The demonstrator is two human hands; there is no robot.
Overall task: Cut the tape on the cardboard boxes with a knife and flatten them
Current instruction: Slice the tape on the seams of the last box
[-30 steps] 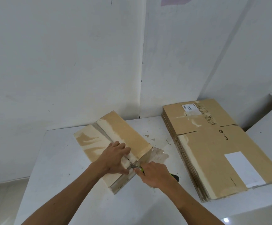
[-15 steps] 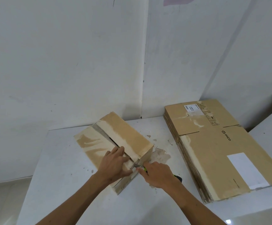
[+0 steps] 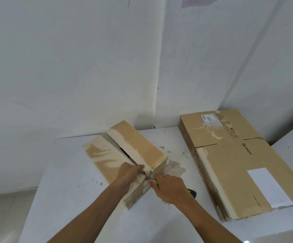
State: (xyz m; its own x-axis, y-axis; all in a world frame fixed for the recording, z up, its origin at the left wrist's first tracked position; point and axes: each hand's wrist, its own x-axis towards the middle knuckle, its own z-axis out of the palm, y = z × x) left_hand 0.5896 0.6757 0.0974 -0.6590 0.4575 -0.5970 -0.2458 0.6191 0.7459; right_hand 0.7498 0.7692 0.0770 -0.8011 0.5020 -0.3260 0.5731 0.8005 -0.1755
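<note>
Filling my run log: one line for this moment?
stage: cutting tape | left hand: holds box flap | right hand: grips knife

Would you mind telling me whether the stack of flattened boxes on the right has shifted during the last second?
No. The stack of flattened boxes keeps its place against the table's far edge and the wall seam; only the camera drifted slightly.

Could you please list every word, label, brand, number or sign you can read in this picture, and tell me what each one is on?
"PICO", with a round logo beside it: printed on the top sheet of the flattened cardboard stack.
White sticker with a barcode, on the same sheet: too small to read.
Row of black handling symbols beside that sticker: too blurred to make out.
Blank white label on the same sheet: no text visible.
Small marks on the side of the box being cut: unreadable.
</note>
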